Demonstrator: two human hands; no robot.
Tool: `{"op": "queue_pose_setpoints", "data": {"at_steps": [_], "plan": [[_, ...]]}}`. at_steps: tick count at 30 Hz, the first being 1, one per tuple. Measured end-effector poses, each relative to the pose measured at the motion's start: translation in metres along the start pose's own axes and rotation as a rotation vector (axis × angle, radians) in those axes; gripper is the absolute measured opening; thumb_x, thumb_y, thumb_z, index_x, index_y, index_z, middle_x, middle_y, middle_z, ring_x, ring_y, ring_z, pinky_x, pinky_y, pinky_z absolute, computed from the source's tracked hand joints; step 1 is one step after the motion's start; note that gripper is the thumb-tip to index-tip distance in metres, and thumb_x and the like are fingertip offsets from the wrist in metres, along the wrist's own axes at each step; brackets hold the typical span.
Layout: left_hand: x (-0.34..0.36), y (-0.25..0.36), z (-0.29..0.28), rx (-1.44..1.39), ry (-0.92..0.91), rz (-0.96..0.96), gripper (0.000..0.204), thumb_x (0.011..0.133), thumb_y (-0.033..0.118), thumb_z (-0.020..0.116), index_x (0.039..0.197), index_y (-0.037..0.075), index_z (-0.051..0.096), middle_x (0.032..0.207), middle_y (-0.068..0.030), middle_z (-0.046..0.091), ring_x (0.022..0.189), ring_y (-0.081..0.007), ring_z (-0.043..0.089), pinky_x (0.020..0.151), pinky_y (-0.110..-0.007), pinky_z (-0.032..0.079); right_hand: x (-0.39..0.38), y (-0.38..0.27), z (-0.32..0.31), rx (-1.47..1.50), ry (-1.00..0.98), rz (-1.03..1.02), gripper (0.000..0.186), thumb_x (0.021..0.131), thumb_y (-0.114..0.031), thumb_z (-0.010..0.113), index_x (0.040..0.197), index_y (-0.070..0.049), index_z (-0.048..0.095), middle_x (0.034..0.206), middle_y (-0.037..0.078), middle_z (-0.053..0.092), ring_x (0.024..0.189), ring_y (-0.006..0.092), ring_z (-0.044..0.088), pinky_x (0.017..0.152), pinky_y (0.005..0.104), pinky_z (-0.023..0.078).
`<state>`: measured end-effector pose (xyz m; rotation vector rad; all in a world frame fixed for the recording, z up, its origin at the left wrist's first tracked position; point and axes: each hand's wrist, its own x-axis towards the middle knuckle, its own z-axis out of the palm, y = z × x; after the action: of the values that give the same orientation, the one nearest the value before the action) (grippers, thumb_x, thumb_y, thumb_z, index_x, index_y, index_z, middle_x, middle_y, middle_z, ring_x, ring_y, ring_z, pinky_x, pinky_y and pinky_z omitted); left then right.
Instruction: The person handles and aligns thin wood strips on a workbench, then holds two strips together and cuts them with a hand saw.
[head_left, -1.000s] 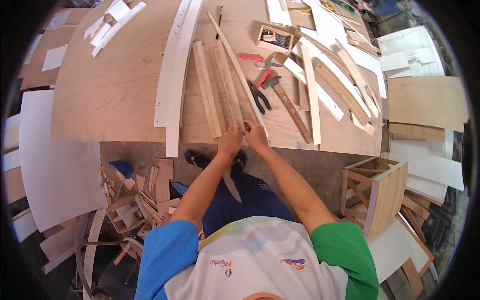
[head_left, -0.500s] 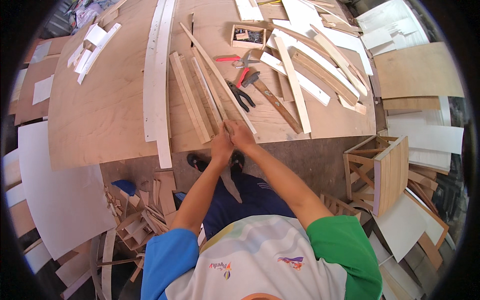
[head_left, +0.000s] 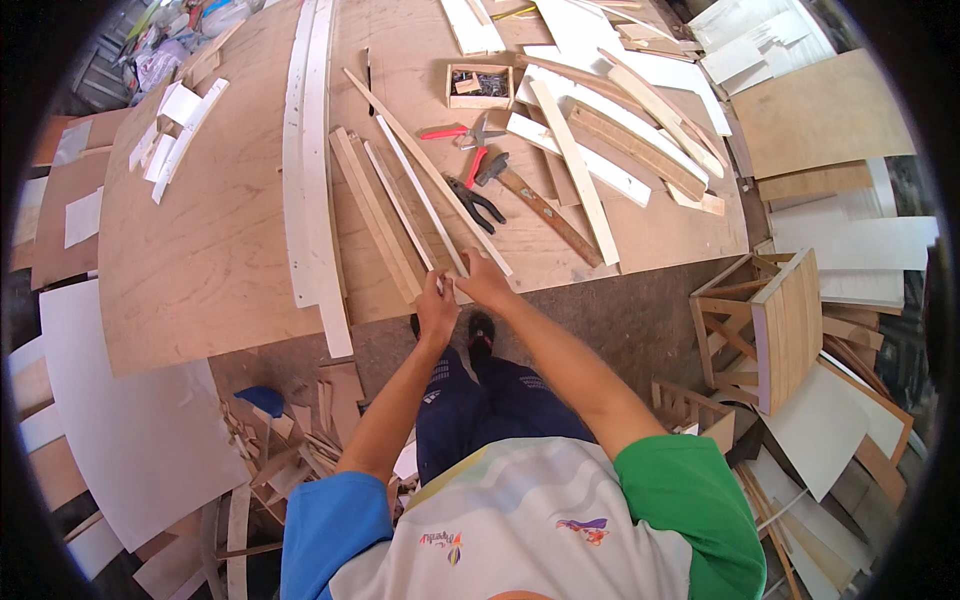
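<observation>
Two thin strips with white edges lie lengthwise on the plywood table, their near ends at my hands. My left hand (head_left: 436, 308) is closed on the near end of the left strip (head_left: 399, 205). With bent fingers, my right hand (head_left: 484, 281) grips the near end of the right strip (head_left: 420, 190). A gap separates the two strips. Left of them lies a pair of plain wooden battens (head_left: 372, 210); to the right, a long slanting batten (head_left: 430, 172). The fingertips are small and partly hidden.
On the plywood tabletop (head_left: 220, 240) lie black-handled pliers (head_left: 474, 203), red-handled snips (head_left: 470, 135), a hammer (head_left: 540, 210) and a small wooden box (head_left: 480, 87) of dark metal pieces. White boards (head_left: 310, 170) lie left. A wooden stool-like frame (head_left: 780, 330) stands right; offcuts (head_left: 290, 460) litter the floor.
My hands have come slightly apart and nearer my body. The two strips, close together before, now lie separated with white edges showing. The grey strip hanging below my hands is no longer seen.
</observation>
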<state>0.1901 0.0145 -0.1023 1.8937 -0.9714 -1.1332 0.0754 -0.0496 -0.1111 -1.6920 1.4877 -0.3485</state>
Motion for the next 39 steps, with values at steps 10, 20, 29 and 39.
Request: {"op": "queue_pose_setpoints", "data": {"at_steps": [10,20,29,39], "plan": [[0.001,0.001,-0.018,-0.536,-0.117,-0.243,0.027,0.092,0.014,0.063,0.115,0.000,0.060,0.088,-0.0055,0.067,0.073,-0.0123,0.063,0.059,-0.024,0.047,-0.020,0.012,-0.033,0.685,-0.172,0.251,0.027,0.091,-0.013,0.063,0.112,0.003,0.060,0.084,0.008,0.065,0.066,0.0145,0.066,0.060,0.0268,0.058],[0.016,0.005,-0.038,-0.486,-0.333,-0.287,0.035,0.088,0.014,0.069,0.116,-0.002,0.058,0.096,-0.0083,0.068,0.084,-0.0168,0.065,0.069,-0.028,0.048,-0.033,0.013,-0.022,0.609,-0.024,0.265,0.029,0.085,-0.013,0.069,0.109,0.002,0.064,0.087,0.011,0.069,0.066,0.0153,0.066,0.058,0.0281,0.057],[0.016,0.013,-0.052,-0.535,-0.436,-0.369,0.054,0.087,0.012,0.070,0.130,-0.009,0.042,0.098,-0.0156,0.065,0.088,-0.0246,0.066,0.075,-0.034,0.054,-0.046,0.007,0.006,0.431,0.039,0.286,0.032,0.083,-0.019,0.070,0.111,-0.002,0.067,0.085,0.011,0.072,0.077,0.0173,0.069,0.066,0.0314,0.054],[0.038,-0.001,-0.058,-0.338,-0.528,-0.324,0.053,0.091,0.022,0.066,0.130,-0.007,0.044,0.098,-0.0150,0.065,0.084,-0.0222,0.065,0.073,-0.033,0.053,-0.032,0.004,0.028,0.291,0.198,0.255,0.034,0.084,-0.015,0.065,0.116,-0.004,0.064,0.099,0.018,0.070,0.092,0.0285,0.070,0.081,0.0380,0.054]]}}
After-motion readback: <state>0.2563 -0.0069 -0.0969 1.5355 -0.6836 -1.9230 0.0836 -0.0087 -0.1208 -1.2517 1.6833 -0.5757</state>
